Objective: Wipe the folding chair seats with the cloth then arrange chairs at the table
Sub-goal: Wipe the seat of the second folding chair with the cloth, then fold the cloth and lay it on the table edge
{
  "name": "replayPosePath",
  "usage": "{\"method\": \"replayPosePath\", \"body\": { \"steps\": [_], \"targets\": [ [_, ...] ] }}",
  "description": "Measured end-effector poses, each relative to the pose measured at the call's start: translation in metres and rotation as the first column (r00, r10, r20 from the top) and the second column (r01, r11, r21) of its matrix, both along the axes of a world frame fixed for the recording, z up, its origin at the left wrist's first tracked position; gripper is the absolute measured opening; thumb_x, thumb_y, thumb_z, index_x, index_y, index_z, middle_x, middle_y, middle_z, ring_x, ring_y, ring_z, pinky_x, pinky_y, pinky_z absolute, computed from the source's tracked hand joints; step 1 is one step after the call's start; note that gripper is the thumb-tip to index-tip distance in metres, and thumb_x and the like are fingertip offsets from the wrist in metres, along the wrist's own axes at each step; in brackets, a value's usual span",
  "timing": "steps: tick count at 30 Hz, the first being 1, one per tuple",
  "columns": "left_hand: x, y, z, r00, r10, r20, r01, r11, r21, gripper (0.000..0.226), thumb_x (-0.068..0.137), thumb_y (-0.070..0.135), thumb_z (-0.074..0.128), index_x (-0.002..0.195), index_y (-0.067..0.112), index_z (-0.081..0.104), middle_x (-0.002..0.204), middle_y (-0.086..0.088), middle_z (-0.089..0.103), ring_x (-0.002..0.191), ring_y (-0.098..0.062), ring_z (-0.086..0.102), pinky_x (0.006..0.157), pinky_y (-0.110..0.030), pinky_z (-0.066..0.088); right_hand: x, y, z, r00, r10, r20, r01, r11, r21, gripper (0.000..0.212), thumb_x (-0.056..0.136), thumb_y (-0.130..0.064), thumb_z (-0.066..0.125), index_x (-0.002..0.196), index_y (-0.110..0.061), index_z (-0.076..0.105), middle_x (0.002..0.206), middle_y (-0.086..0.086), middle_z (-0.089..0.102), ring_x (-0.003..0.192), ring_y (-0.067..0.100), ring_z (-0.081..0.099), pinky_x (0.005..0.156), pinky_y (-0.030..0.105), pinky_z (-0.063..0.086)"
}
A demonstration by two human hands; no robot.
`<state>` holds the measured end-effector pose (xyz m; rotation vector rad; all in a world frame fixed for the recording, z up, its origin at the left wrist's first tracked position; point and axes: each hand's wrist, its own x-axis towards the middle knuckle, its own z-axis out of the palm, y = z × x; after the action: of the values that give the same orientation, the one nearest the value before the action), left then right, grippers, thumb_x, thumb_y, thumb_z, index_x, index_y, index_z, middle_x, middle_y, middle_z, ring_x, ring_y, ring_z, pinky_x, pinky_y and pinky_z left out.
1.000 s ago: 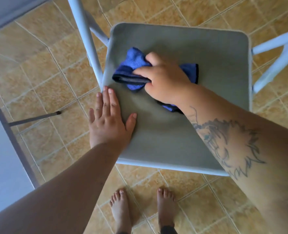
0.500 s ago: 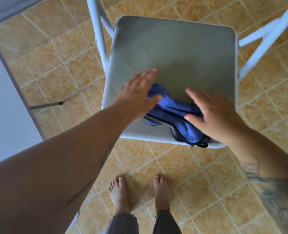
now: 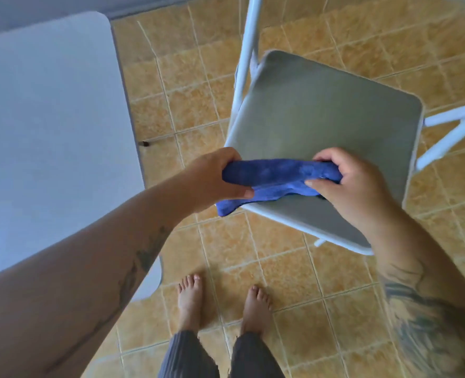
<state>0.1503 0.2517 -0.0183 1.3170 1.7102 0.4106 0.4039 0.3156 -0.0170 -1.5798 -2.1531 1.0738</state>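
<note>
A folding chair with a grey padded seat (image 3: 326, 118) and a white tube frame (image 3: 246, 50) stands on the tiled floor, right of centre. A blue cloth (image 3: 269, 175) is stretched between both hands over the seat's near left corner, lifted off the seat, with one end hanging below. My left hand (image 3: 215, 184) grips the cloth's left end. My right hand (image 3: 354, 184) grips its right end.
A white table (image 3: 48, 118) fills the left side, its edge close to the chair's left frame. A dark table foot (image 3: 144, 144) rests on the floor between them. My bare feet (image 3: 190, 296) stand on the tan tiles in front of the chair.
One second ago my right hand wiped the seat with the cloth while my left hand lay flat on the seat. Both hands have since picked the cloth up off the seat and hold it stretched between them.
</note>
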Motion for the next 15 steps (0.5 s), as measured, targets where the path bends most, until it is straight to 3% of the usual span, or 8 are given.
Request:
{"method": "replayPosePath", "body": {
  "steps": [4, 6, 9, 12, 15],
  "targets": [
    [-0.049, -0.069, 0.025, 0.956, 0.294, -0.003, -0.293, 0.955, 0.041, 0.027, 0.077, 0.024, 0.071, 0.077, 0.033, 0.045, 0.068, 0.01, 0.051, 0.054, -0.006, 0.042, 0.042, -0.012, 0.032, -0.06, -0.018, 0.026, 0.972, 0.227, -0.057, -0.225, 0.973, 0.043, 0.016, 0.071, -0.024, 0.07, 0.081, -0.027, 0.058, 0.076, -0.008, 0.059, 0.072, 0.005, 0.053, 0.063, 0.02, 0.04],
    [-0.072, -0.107, 0.04, 0.891, 0.453, -0.011, -0.449, 0.886, 0.113, 0.03, 0.076, 0.022, 0.07, 0.075, 0.037, 0.044, 0.069, 0.01, 0.051, 0.053, -0.003, 0.04, 0.044, -0.012, 0.032, -0.095, -0.036, 0.039, 0.935, 0.346, -0.08, -0.343, 0.938, 0.047, 0.016, 0.07, -0.029, 0.069, 0.081, -0.023, 0.059, 0.078, -0.008, 0.059, 0.074, 0.007, 0.054, 0.066, 0.026, 0.042],
    [-0.096, -0.162, 0.061, 0.765, 0.641, 0.062, -0.64, 0.745, 0.19, 0.028, 0.07, 0.029, 0.068, 0.078, 0.046, 0.048, 0.071, 0.019, 0.056, 0.058, 0.002, 0.048, 0.05, -0.011, 0.037, -0.137, -0.069, 0.05, 0.891, 0.428, -0.15, -0.44, 0.896, -0.057, 0.021, 0.072, -0.029, 0.068, 0.09, -0.032, 0.057, 0.077, -0.014, 0.062, 0.068, 0.003, 0.055, 0.063, 0.022, 0.043],
    [-0.117, -0.216, 0.07, 0.643, 0.743, 0.188, -0.765, 0.611, 0.204, 0.036, 0.07, 0.04, 0.065, 0.1, 0.055, 0.053, 0.083, 0.012, 0.065, 0.074, -0.008, 0.065, 0.06, -0.018, 0.048, -0.169, -0.099, 0.052, 0.837, 0.502, -0.218, -0.536, 0.833, -0.139, 0.024, 0.074, -0.031, 0.069, 0.092, -0.04, 0.056, 0.08, -0.019, 0.063, 0.069, 0.0, 0.056, 0.061, 0.012, 0.042],
    [-0.138, -0.255, 0.057, 0.603, 0.768, 0.215, -0.798, 0.583, 0.154, 0.049, 0.076, 0.042, 0.062, 0.12, 0.056, 0.047, 0.095, 0.004, 0.068, 0.086, -0.014, 0.068, 0.067, -0.029, 0.054, -0.2, -0.124, 0.041, 0.814, 0.531, -0.237, -0.574, 0.798, -0.183, 0.025, 0.073, -0.038, 0.068, 0.094, -0.045, 0.056, 0.086, -0.024, 0.064, 0.076, -0.004, 0.058, 0.067, 0.006, 0.039]
  ]
}}
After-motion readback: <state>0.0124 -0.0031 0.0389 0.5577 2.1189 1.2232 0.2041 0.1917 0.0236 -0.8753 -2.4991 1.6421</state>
